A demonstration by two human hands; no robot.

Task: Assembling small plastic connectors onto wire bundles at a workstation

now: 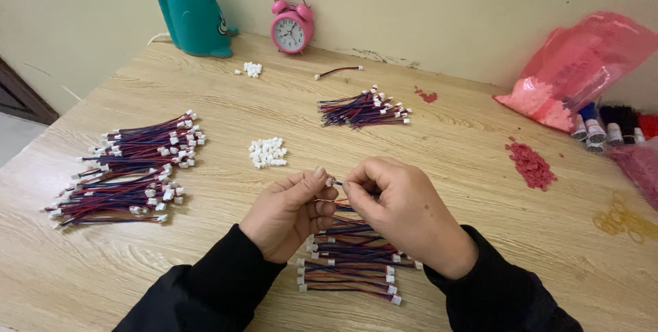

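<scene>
your left hand (pixel 288 212) and right hand (pixel 401 212) meet above the near edge of the tabletop (pixel 445 140), fingers pressed together, both pinching a small white connector (pixel 330 182) on the end of a red-and-blue wire (pixel 340 203). the wire hangs between your hands toward a loose pile of wires (pixel 349 263) lying just under your wrists. a small heap of white connectors (pixel 267 152) sits near the middle of the tabletop. a big bundle (pixel 130 167) lies by the left edge, a smaller bundle (pixel 363 109) toward the far edge. a pink clock (pixel 292 25) and a teal holder (pixel 195 23) stand at the far edge, a pink bag (pixel 582 65) at the far right corner.
</scene>
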